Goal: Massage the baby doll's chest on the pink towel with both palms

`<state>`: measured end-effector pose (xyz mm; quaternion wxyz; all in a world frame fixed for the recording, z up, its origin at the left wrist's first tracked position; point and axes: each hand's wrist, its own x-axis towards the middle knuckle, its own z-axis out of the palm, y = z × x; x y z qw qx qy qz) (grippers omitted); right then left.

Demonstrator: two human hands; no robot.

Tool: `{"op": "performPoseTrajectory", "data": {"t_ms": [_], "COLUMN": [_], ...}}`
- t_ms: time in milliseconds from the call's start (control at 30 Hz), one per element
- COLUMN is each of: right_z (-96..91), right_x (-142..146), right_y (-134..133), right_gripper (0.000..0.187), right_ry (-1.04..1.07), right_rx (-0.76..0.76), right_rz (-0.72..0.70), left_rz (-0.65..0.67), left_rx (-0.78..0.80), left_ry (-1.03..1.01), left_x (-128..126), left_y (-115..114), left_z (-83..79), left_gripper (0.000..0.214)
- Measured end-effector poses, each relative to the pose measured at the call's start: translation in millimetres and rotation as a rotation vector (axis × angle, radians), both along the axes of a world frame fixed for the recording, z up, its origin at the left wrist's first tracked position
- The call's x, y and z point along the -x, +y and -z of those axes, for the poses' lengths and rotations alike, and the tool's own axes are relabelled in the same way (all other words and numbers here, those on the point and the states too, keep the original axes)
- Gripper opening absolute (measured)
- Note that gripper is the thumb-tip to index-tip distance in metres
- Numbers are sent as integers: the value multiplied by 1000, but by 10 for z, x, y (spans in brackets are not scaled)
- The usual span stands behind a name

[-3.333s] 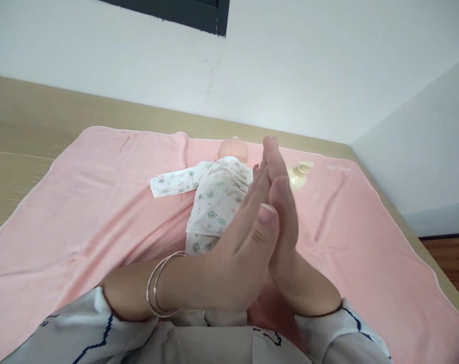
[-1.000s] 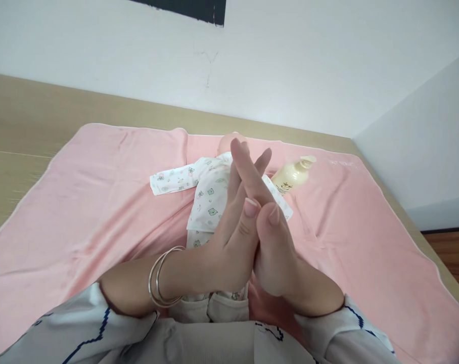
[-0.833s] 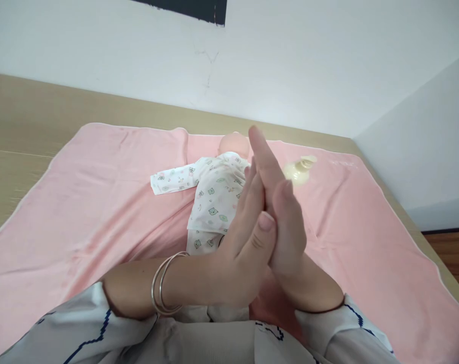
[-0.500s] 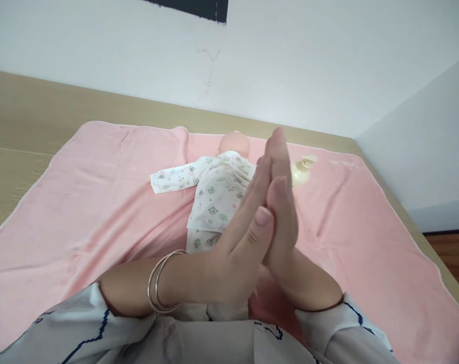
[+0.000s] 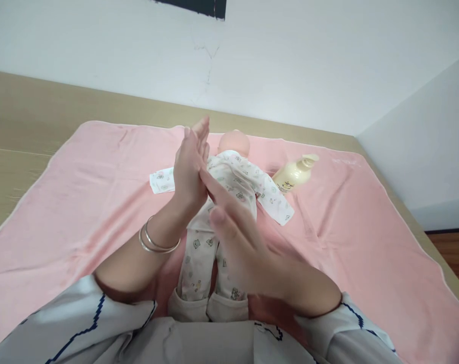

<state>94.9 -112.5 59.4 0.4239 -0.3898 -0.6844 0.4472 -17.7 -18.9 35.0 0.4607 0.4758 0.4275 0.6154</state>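
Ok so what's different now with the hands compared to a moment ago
The hands have slid out of their palm-to-palm press. The left hand has moved forward and left, fingers pointing up beside the doll's head; the right hand has dropped lower and flatter over the doll's middle, its fingertips against the left palm. Neither holds anything. The doll, the bottle and the pink towel lie as before.

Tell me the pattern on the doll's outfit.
White with small green and pink animal prints on the doll's outfit; head view.

White walls (image 5: 309,65), wooden platform (image 5: 32,111)
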Motion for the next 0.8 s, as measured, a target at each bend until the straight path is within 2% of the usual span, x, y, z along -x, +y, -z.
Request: {"op": "performPoseTrajectory", "data": {"t_ms": [67, 133, 233, 333, 433, 533, 700, 800], "right_z": [105, 241, 483, 740, 937, 1007, 913, 882], "right_x": [-66, -144, -209, -177, -131, -184, -390, -338], "right_y": [200, 436, 747, 937, 1056, 1193, 1370, 1246], "right_gripper": [48, 42, 42, 45, 53, 57, 65, 71], "right_ry": [182, 272, 72, -271, -522, -723, -907, -981], "right_rx": [76, 108, -1, -156, -268, -292, -137, -76], "right_rz": [-14, 94, 289, 277, 210, 188, 244, 357], "left_rz": [-82, -149, -192, -178, -115, -98, -98, -107], "left_rx": [8, 60, 106, 57, 7, -22, -62, -77], "left_ry": [8, 77, 208, 400, 594, 701, 804, 841], "left_x": [41, 62, 52, 23, 15, 20, 10, 7], "left_y": [227, 412, 581, 627, 616, 611, 635, 653], "left_z": [161, 373, 708, 931, 1002, 1000, 1031, 1061], "left_gripper": [63, 53, 39, 34, 36, 39, 39, 38]}}
